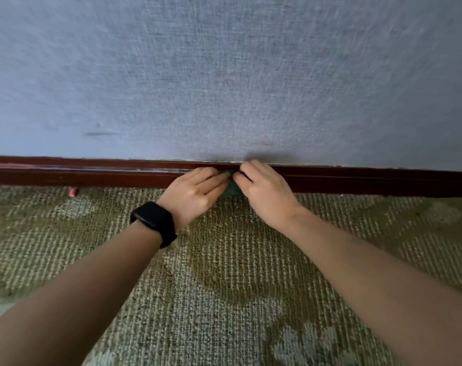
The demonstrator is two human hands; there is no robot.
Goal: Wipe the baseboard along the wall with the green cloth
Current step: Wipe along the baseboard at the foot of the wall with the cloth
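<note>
Fingers (pixel 214 178), your left hand (pixel 195 192) and right hand (pixel 265 192): curled, pinching green cloth (pixel 232 190) bunched against baseboard (pixel 383 180). Progress: wiping underway; pale streaks leftward, likely unwiped.

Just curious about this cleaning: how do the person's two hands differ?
The left hand has a black watch at its wrist; the right hand has a bare wrist. The right hand reaches the top edge of the baseboard; the left hand sits slightly lower. Both hold the green cloth against it.
</note>
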